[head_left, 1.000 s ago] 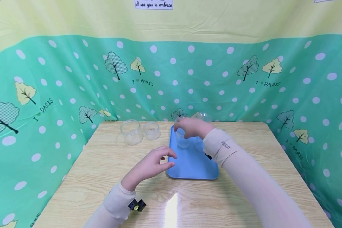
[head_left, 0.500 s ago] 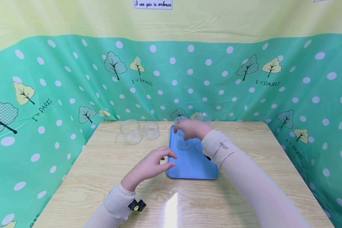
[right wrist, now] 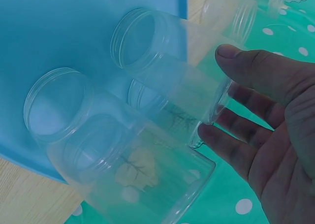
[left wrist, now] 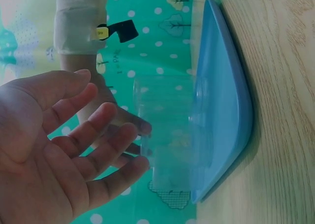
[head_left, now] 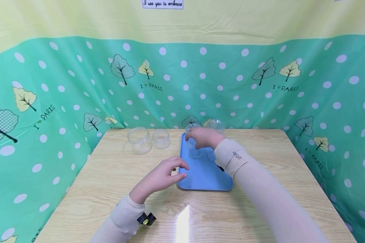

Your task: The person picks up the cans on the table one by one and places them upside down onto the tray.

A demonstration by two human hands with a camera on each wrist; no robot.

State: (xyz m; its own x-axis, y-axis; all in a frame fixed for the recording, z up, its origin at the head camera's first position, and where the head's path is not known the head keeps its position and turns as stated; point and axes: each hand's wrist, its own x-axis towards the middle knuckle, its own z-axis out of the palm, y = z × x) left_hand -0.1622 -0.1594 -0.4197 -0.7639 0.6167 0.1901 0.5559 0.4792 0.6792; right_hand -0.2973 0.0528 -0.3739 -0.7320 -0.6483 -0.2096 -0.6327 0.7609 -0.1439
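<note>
On the blue tray, clear jars stand upside down, their threaded mouths toward the tray. My right hand holds one clear jar near its raised base, thumb on one side and fingers on the other. Right beside it stands a wider clear jar, partly hidden behind the hand and wrist in the head view. My left hand hovers by the tray's left edge with relaxed, spread fingers. Nothing lies in its palm, as the left wrist view shows.
Left of the tray, a wide clear jar and a smaller clear jar stand on the wooden table. A green and yellow curtain encloses the table's back and sides.
Almost nothing differs: the right forearm has shifted very slightly to the left, while its hand stays at the same jar. The left hand keeps its place.
</note>
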